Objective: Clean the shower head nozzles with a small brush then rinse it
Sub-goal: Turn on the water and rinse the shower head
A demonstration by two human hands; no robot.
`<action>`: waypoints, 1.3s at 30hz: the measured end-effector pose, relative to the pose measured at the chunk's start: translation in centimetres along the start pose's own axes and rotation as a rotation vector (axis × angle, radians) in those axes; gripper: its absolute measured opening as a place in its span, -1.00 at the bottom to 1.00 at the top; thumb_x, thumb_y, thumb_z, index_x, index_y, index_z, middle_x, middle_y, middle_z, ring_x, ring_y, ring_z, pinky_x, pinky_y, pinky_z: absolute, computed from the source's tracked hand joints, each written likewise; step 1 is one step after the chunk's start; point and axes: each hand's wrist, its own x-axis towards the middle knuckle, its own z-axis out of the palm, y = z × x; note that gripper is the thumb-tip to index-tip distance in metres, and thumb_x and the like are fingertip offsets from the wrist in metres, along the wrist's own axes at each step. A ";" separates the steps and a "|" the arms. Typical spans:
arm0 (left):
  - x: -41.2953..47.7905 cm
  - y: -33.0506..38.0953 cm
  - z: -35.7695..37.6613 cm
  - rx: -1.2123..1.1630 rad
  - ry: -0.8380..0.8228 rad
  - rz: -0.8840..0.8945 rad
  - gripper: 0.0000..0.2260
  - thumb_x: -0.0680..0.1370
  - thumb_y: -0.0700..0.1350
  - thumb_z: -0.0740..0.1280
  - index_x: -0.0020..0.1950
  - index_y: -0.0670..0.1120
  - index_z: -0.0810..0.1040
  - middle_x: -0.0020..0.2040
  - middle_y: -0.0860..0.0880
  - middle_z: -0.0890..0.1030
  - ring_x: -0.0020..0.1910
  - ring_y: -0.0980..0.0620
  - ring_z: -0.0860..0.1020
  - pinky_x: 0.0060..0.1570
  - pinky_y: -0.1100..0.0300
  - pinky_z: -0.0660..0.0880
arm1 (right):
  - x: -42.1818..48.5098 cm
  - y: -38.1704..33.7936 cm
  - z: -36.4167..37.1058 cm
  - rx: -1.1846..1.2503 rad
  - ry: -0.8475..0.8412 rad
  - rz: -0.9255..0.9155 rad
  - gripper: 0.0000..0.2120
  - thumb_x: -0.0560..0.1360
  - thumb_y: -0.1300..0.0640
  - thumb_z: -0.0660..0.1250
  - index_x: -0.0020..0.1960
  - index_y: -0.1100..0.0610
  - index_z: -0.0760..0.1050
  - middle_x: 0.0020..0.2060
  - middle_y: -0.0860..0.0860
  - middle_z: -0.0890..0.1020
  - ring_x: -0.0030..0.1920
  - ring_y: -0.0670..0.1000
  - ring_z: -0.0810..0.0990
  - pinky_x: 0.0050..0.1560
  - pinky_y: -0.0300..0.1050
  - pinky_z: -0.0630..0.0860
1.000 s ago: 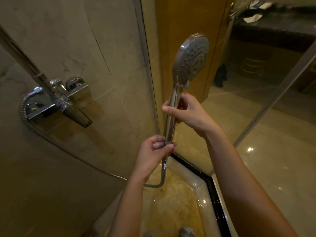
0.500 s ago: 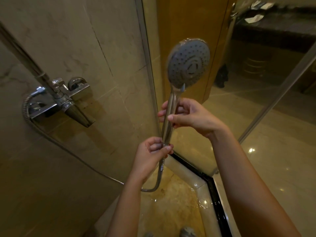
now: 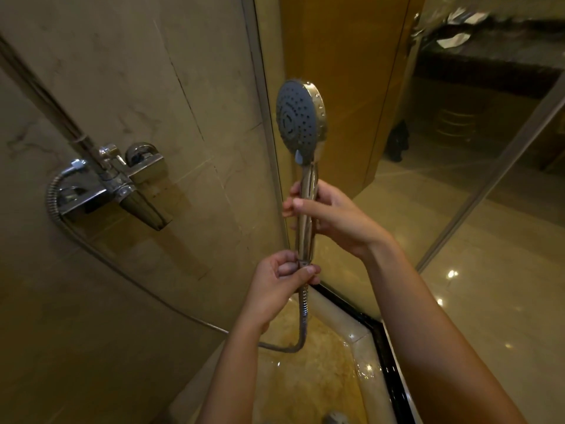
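- Head view: beige marble wall (image 3: 116,71) on the left, carrying a chrome mixer (image 3: 113,185).
- Wet tray floor (image 3: 305,377) below — a raised curb (image 3: 342,319) and glass panel (image 3: 397,148) close it on the right; glossy tiles beyond.
- Shower head (image 3: 298,117) stands upright between wall and glass, nozzle face turned left.
- Right hand (image 3: 330,215) grips its handle; left hand (image 3: 275,283) pinches the hose (image 3: 122,267) joint just below.
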 end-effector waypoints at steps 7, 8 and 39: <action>-0.1 -0.5 -0.8 0.030 0.024 0.027 -0.83 0.44 -0.33 0.38 -0.02 -0.14 0.55 -0.16 -0.10 0.71 -0.19 0.01 0.67 -0.03 0.14 0.56 | -0.9 -0.3 -2.1 0.222 -0.258 0.008 -0.56 0.42 0.40 0.22 0.29 0.25 0.39 0.13 0.12 0.62 0.23 0.11 0.57 0.23 0.03 0.52; -0.1 -0.5 -1.0 0.037 0.020 0.026 -0.83 0.44 -0.33 0.37 -0.01 -0.14 0.55 -0.15 -0.10 0.71 -0.17 0.01 0.67 -0.03 0.13 0.56 | -0.9 -0.5 -2.2 0.177 -0.266 -0.009 -0.58 0.43 0.40 0.24 0.29 0.25 0.40 0.14 0.13 0.62 0.23 0.11 0.57 0.20 -0.02 0.54; 0.6 0.0 -1.8 0.050 0.057 0.038 -0.81 0.44 -0.33 0.38 -0.04 -0.10 0.50 -0.21 -0.03 0.71 -0.19 0.06 0.68 -0.13 0.27 0.55 | -0.4 -1.3 -1.1 -0.281 0.068 -0.091 -0.63 0.36 0.17 0.49 0.13 0.14 0.49 0.00 0.18 0.64 -0.01 0.12 0.65 0.00 0.02 0.62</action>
